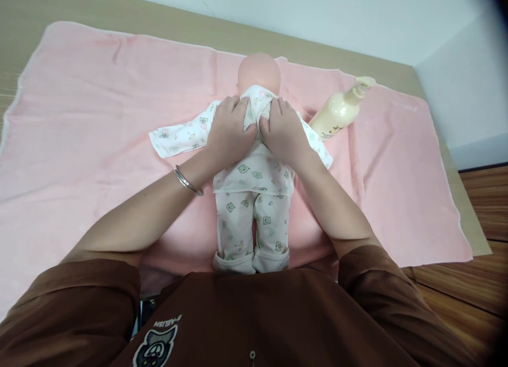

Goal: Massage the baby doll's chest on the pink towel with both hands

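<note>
A baby doll [260, 73] lies stretched out in front of me, its bald head at the far end and no face showing. It wears a white patterned top [256, 168] and matching trousers [272, 224] with turned-up cuffs. My left hand [231, 128] rests on the left side of the doll's upper body, fingers laid over the shoulder area and thumb toward the middle. On the other side, my right hand [284, 130] lies in the mirrored position. Between the two thumbs the top's cloth is creased. Both sleeves spread outward, the right one partly behind my forearm.
Under the doll is a pink blanket [99, 107] on a wooden table [166, 16]. A cream pump bottle [337, 113] lies tilted on the blanket beside the right sleeve. A pale wall [337, 23] stands behind the table, and wooden flooring [476, 282] shows at right.
</note>
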Available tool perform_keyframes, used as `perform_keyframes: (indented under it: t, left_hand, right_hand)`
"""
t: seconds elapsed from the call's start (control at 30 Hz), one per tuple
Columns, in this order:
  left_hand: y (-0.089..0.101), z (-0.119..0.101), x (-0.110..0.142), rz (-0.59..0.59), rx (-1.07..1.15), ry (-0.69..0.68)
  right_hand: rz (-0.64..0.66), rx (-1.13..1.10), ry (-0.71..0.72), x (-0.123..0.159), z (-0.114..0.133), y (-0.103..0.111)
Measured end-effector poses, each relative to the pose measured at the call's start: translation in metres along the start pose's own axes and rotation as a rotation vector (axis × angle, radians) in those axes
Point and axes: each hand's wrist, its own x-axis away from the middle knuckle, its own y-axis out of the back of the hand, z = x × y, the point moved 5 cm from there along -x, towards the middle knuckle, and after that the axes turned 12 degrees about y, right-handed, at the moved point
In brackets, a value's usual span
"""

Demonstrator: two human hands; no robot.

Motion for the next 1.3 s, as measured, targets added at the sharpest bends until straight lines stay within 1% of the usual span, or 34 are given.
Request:
perform_keyframes:
  t: [0.13, 0.23, 0.37, 0.47, 0.57, 0.63, 0.73, 0.8, 0.87, 0.97, 1.03, 1.2, 1.3]
  left_hand:
    - [0.001, 0.004, -0.008, 0.017, -0.013, 0.009]
    - [0.002, 0.011, -0.014, 0.007, -0.003, 0.029]
    - [-0.001, 0.02, -0.015, -0.023, -0.006, 0.028]
    - [-0.008, 0.027, -0.015, -0.046, -0.021, 0.016]
    - [-0.015, 0.034, -0.017, -0.088, -0.029, -0.025]
    - [-0.019, 0.038, -0.019, -0.096, -0.051, -0.044]
    - [-0.025, 0.045, -0.024, -0.027, -0.136, -0.011]
    - [-0.028, 0.05, -0.027, 0.022, -0.184, 0.025]
    - [-0.031, 0.054, -0.028, 0.016, -0.168, 0.041]
    - [-0.033, 0.058, -0.029, -0.071, -0.036, 0.024]
    - [-0.034, 0.058, -0.029, -0.1, 0.01, 0.035]
    - [-0.038, 0.054, -0.03, 0.002, -0.153, 0.174]
    - [-0.038, 0.052, -0.03, 0.005, -0.169, 0.202]
  right_hand:
    - [-0.025, 0.016, 0.04, 0.01, 0.012, 0.001]
    - [-0.027, 0.038, 0.042, 0.018, 0.021, 0.002]
    - [-0.031, 0.043, 0.04, 0.018, 0.025, 0.003]
    - [-0.075, 0.027, 0.033, 0.009, 0.019, 0.005]
    - [-0.117, -0.017, -0.018, -0.002, 0.006, 0.005]
    - [-0.142, -0.061, -0.052, -0.007, -0.003, 0.002]
    - [-0.195, -0.096, -0.066, -0.01, -0.013, -0.004]
    - [-0.222, -0.083, -0.066, -0.01, -0.015, -0.007]
    - [-0.219, -0.062, -0.077, -0.009, -0.014, -0.009]
    - [-0.189, -0.046, -0.105, -0.009, -0.013, -0.009]
    - [-0.18, -0.047, -0.121, -0.009, -0.012, -0.009]
    - [-0.163, -0.055, -0.143, -0.01, -0.013, -0.009]
    - [-0.151, -0.059, -0.149, -0.01, -0.014, -0.009]
